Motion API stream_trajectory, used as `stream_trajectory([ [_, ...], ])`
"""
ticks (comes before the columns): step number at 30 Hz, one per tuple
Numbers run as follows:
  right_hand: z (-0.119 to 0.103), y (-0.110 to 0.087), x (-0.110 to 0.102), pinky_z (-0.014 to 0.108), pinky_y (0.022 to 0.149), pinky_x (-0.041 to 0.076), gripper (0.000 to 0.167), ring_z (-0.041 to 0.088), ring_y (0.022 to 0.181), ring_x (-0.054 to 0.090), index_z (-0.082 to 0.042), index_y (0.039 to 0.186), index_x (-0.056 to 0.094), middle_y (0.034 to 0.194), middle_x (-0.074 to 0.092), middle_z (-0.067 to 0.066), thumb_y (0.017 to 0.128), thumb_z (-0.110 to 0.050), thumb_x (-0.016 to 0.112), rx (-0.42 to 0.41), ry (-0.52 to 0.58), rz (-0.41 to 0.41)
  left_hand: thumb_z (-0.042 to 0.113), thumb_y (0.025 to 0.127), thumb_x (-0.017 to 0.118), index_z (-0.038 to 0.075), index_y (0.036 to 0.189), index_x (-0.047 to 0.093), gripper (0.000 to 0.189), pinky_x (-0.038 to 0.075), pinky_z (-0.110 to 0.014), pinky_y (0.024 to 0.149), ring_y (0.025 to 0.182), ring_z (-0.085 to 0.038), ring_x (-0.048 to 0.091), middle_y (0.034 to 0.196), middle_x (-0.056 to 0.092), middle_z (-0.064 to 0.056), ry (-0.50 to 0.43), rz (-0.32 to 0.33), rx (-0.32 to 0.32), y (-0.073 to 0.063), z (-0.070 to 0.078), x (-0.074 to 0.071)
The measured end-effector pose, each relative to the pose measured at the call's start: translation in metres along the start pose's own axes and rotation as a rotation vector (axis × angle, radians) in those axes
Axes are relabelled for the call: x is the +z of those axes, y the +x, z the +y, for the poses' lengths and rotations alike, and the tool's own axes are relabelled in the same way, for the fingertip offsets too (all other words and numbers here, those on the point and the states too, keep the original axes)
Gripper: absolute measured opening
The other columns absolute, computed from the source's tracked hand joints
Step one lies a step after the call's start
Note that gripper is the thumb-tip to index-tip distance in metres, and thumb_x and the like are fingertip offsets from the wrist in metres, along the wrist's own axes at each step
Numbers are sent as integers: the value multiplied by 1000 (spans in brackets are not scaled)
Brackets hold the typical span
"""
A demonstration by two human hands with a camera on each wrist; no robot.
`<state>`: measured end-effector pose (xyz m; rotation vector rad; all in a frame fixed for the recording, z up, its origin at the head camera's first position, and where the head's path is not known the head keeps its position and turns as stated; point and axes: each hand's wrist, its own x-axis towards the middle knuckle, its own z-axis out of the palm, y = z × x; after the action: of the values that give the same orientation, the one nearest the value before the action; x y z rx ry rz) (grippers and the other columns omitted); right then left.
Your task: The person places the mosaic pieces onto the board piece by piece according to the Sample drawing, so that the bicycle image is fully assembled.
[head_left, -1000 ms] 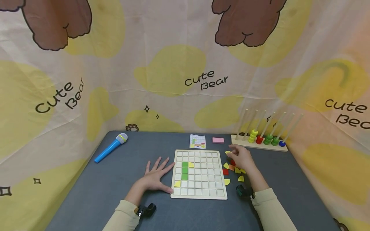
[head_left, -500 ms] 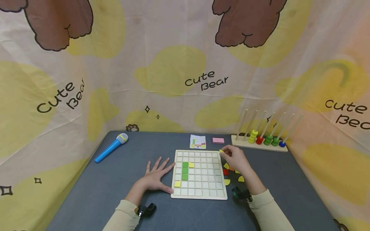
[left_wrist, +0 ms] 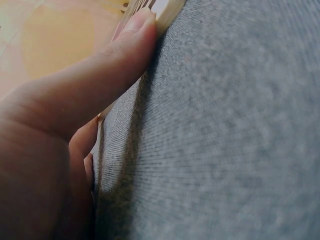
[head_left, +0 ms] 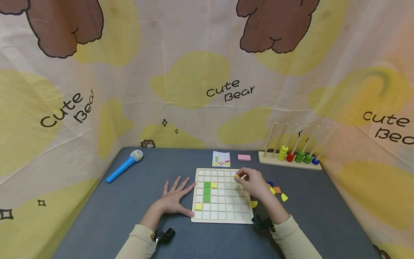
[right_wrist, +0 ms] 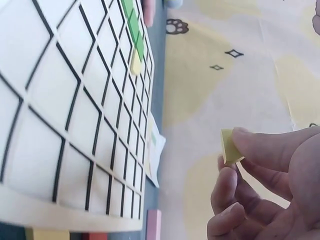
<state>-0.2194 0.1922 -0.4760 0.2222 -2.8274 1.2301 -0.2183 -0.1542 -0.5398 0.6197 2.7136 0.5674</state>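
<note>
A wooden grid board [head_left: 223, 207] with pale square cells lies on the dark table. Three green square tiles [head_left: 207, 191] run in a column on it, with one yellow piece [head_left: 214, 185] at their upper right and another yellow piece [head_left: 198, 206] at lower left. My left hand [head_left: 171, 202] lies with fingers spread beside the board, its thumb and a fingertip at the left edge. Over the board's upper right, my right hand [head_left: 253, 181] pinches a small yellow tile [right_wrist: 230, 147] between thumb and finger, raised above the cells.
Right of the board lie loose pieces, among them a yellow one [head_left: 284, 197] and an orange one [head_left: 277, 190]; my right hand partly covers the pile. Behind are a pattern card [head_left: 221, 159], a pink block [head_left: 244, 157] and a bead rack [head_left: 292, 162]. A blue toy microphone [head_left: 121, 170] lies left.
My right hand has picked the yellow tile out of the loose pieces and carried it left over the board's upper right corner. My left hand has stayed in place.
</note>
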Motion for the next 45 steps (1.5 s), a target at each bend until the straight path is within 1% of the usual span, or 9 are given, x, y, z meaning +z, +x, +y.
stream_trajectory([
  [4, -5, -2, 7, 26, 64, 48, 10, 17, 78, 55, -14, 97, 75, 89, 68, 0, 89, -19, 79, 5, 5, -8, 79, 63, 77, 39, 161, 22, 120, -13, -71, 115, 157, -37, -8, 172, 7, 2, 2, 2, -4, 0, 0, 1],
  [10, -11, -5, 18, 25, 63, 50, 14, 15, 72, 57, -13, 96, 76, 80, 68, -3, 85, -18, 82, 28, 70, -21, 80, 64, 76, 42, 160, 22, 117, -12, -72, 115, 157, -37, -8, 171, 8, 3, 9, 10, 3, 1, -1, 3],
  [17, -22, -10, 28, 25, 63, 50, 11, 13, 69, 57, -15, 87, 73, 76, 65, -4, 85, -20, 83, -26, 84, -67, 81, 63, 75, 42, 161, 21, 119, -12, -72, 115, 157, -36, -7, 171, 9, 4, 14, 18, 2, 0, 0, 3],
  [24, -30, -16, 43, 25, 63, 49, 11, 13, 70, 57, -15, 86, 73, 76, 64, -5, 86, -21, 81, -83, 78, -139, 81, 63, 76, 40, 161, 22, 119, -12, -72, 115, 157, -37, -6, 171, 9, 3, 15, 23, 2, 0, -1, 4],
  [27, -32, -16, 50, 24, 63, 49, 11, 13, 70, 57, -16, 86, 73, 77, 64, -6, 86, -21, 82, -90, 77, -159, 79, 63, 77, 38, 161, 23, 119, -12, -72, 115, 157, -38, -5, 171, 10, 1, 9, 25, 4, -2, -1, 3],
  [33, -32, -19, 63, 24, 62, 48, 8, 12, 69, 57, -18, 86, 73, 76, 65, -7, 87, -22, 80, -94, 84, -201, 81, 63, 75, 40, 160, 24, 117, -12, -72, 115, 157, -38, -6, 171, 10, 2, 15, 20, -2, -3, 1, 3],
  [38, -36, -20, 70, 24, 60, 48, 7, 11, 67, 56, -18, 86, 74, 75, 65, -7, 88, -21, 79, -118, 88, -222, 80, 64, 76, 38, 161, 23, 118, -12, -72, 114, 157, -38, -5, 171, 10, 1, 13, 21, 4, -2, -1, 4],
  [42, -38, -20, 75, 23, 61, 48, 6, 10, 67, 56, -17, 85, 74, 74, 65, -7, 89, -18, 79, -135, 77, -240, 82, 64, 74, 40, 161, 22, 118, -13, -72, 114, 157, -37, -7, 171, 9, 2, 15, 17, 4, -1, -2, 3],
  [45, -40, -20, 78, 22, 61, 47, 7, 9, 67, 56, -18, 84, 74, 73, 64, -8, 89, -19, 79, -140, 47, -258, 82, 63, 74, 41, 160, 23, 117, -13, -72, 114, 157, -37, -7, 171, 9, 2, 14, 21, 5, 0, -2, 3],
])
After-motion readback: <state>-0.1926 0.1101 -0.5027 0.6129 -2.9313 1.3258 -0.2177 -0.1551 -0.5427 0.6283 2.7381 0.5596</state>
